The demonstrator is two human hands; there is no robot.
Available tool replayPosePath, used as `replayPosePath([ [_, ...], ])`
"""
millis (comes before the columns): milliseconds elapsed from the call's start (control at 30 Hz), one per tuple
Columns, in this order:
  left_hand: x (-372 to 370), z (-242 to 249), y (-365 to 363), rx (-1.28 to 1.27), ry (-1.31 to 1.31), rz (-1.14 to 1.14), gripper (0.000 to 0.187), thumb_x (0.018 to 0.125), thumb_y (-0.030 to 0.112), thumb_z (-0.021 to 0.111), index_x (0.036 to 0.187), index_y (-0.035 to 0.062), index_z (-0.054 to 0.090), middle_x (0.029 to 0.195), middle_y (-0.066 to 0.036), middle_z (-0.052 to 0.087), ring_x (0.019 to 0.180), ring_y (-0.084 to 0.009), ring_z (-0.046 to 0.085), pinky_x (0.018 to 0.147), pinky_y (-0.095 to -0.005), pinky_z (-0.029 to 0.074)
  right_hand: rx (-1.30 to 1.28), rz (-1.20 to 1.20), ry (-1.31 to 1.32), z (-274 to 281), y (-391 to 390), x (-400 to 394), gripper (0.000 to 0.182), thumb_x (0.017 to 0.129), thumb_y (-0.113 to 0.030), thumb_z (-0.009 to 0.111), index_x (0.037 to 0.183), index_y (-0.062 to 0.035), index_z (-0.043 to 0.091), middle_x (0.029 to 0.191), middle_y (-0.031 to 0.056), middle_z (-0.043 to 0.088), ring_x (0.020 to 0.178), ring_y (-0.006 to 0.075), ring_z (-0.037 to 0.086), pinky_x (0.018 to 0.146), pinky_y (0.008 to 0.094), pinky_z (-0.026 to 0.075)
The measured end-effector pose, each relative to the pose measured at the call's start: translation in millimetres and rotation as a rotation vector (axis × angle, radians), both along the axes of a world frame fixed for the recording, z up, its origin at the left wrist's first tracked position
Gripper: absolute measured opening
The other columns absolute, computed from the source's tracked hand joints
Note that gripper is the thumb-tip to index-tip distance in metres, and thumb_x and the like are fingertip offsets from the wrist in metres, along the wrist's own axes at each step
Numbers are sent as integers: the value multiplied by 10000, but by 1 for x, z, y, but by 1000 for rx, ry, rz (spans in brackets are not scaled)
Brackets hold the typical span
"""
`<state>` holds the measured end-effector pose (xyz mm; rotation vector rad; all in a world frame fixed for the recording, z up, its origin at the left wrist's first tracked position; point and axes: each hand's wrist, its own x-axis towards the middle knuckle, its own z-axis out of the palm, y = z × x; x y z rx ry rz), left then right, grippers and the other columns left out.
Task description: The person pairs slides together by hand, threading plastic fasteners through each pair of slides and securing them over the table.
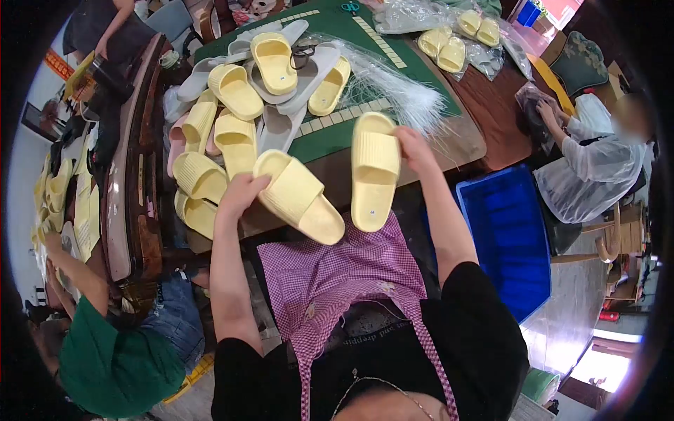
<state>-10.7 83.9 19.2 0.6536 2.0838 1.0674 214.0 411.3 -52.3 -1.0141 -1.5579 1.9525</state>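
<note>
My left hand [242, 194] grips a yellow slide slipper [298, 198] by the side of its ribbed strap, the sole tilted toward the lower right. In my right hand [415, 149] is a second yellow slipper [375, 172], held upright at the strap's edge, its insole and a small label facing me. Both hang over the table's near edge, above my checked purple apron [337, 270]. Just beyond my left hand lies a pile of yellow slippers [235, 140] mixed with grey slippers [282, 126] and a little pink.
Clear plastic bags [400, 84] lie on the green mat [421, 67]. Bagged yellow slippers [449, 52] sit at the far right. A blue bin [504, 231] stands right of me. One co-worker in a clear jacket [597, 165] handles plastic; another wears green [119, 358] at left.
</note>
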Motion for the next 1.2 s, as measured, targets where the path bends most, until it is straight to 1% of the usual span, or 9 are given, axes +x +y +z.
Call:
replayPosePath([
  [167, -15, -38, 45, 106, 307, -6, 356, 792, 263, 558, 829, -86, 613, 674, -58, 598, 658, -177, 569, 625, -279, 440, 426, 108, -44, -27, -31, -56, 360, 803, -264, 558, 1051, -5, 585, 809, 49, 611, 667, 116, 549, 580, 260, 452],
  [233, -17, -49, 49, 166, 715, 105, 279, 818, 174, 511, 886, -75, 617, 677, -70, 597, 614, -155, 547, 591, -269, 434, 628, 52, -8, -41, -35, -62, 375, 809, -279, 560, 1061, -1, 577, 820, 58, 613, 703, 121, 557, 626, 261, 463],
  [267, -16, -55, 46, 162, 715, 102, 279, 818, 174, 511, 886, -75, 617, 677, -70, 597, 614, -155, 547, 591, -269, 434, 741, -55, -67, -49, -35, -61, 355, 819, -266, 555, 1048, 4, 576, 830, 65, 612, 725, 124, 556, 661, 259, 462],
  [333, 7, -45, 38, 336, 196, 253, 243, 842, 90, 466, 1003, -40, 593, 690, -69, 590, 575, -133, 520, 562, -262, 432, 849, -159, -129, -39, -49, -54, 336, 828, -254, 550, 1035, 9, 574, 840, 72, 612, 748, 126, 554, 697, 258, 460],
  [367, 18, -42, 34, 330, 192, 257, 243, 842, 90, 466, 1003, -40, 593, 690, -69, 590, 575, -133, 520, 562, -262, 432, 705, -182, -21, -10, -68, -44, 291, 834, -218, 541, 1010, 12, 581, 831, 66, 610, 742, 120, 557, 680, 251, 459],
  [433, 38, -33, 30, 625, -406, 349, 325, 863, 52, 450, 1182, -2, 479, 740, -74, 575, 564, -115, 485, 549, -260, 432, 412, -152, 213, 10, -101, -31, 192, 844, -158, 516, 875, 12, 598, 768, 55, 601, 687, 98, 546, 632, 234, 446],
  [600, 96, -1, 41, 1021, -638, 360, 440, 892, 92, 468, 1293, 18, 302, 929, -140, 576, 670, -166, 559, 635, -294, 472, -45, 750, 110, 40, -173, 9, 370, 920, -274, 384, 830, 14, 598, 713, 54, 608, 634, 132, 568, 623, 254, 464],
  [867, 129, 21, 36, 1050, -700, 189, 397, 906, 118, 452, 1265, 18, 315, 998, -162, 568, 772, -205, 587, 704, -313, 478, -480, 579, 256, 40, -189, 19, 268, 895, -219, 484, 962, 25, 573, 657, 60, 554, 560, 142, 522, 555, 268, 449],
  [1200, 98, -6, 9, 1108, -699, 418, 250, 894, 90, 462, 1134, 35, 421, 831, -88, 573, 461, -63, 314, 443, -204, 276, -498, 469, 830, 49, -127, 71, 156, 823, -21, 504, 970, -8, 553, 685, 108, 565, 580, 194, 541, 529, 320, 433],
])
